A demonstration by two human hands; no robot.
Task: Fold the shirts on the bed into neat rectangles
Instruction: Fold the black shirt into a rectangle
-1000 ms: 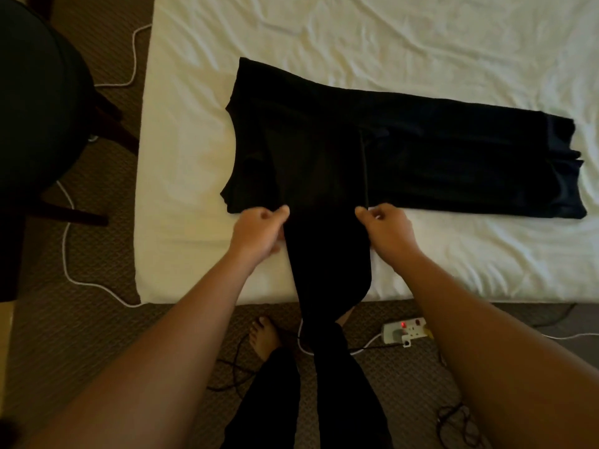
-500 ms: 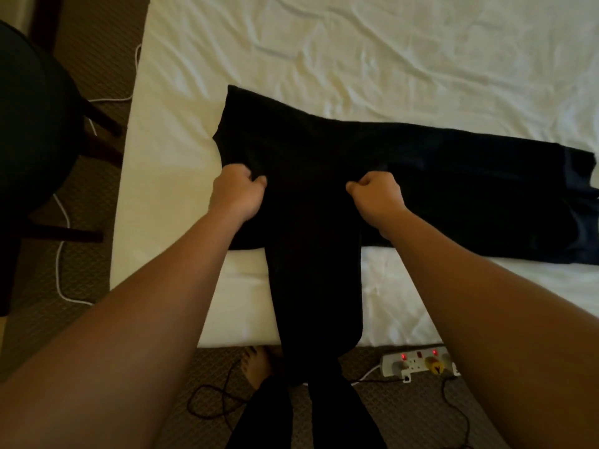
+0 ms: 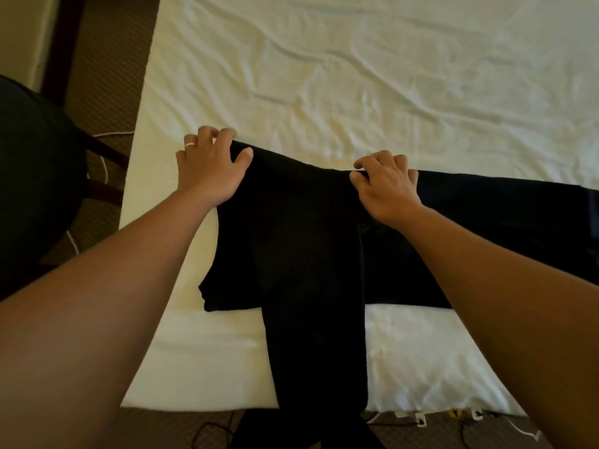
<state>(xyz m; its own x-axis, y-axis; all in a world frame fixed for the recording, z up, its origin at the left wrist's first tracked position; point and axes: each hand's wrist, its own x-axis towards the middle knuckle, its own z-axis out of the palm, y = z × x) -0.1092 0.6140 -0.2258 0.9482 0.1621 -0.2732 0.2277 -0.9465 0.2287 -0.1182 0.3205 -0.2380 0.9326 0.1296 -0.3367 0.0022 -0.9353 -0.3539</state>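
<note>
The black shirt [image 3: 311,241] lies flat along the near part of the white bed [image 3: 356,92], stretching off the frame's right edge. A long folded strip of it runs crosswise over the body and hangs over the bed's near edge. Its far left corner sits near the bed's left side.

Shirt [image 3: 291,241] on the bed [image 3: 356,76] near its left edge, one part hanging over the near edge, chair [image 3: 35,189] left of the bed
</note>
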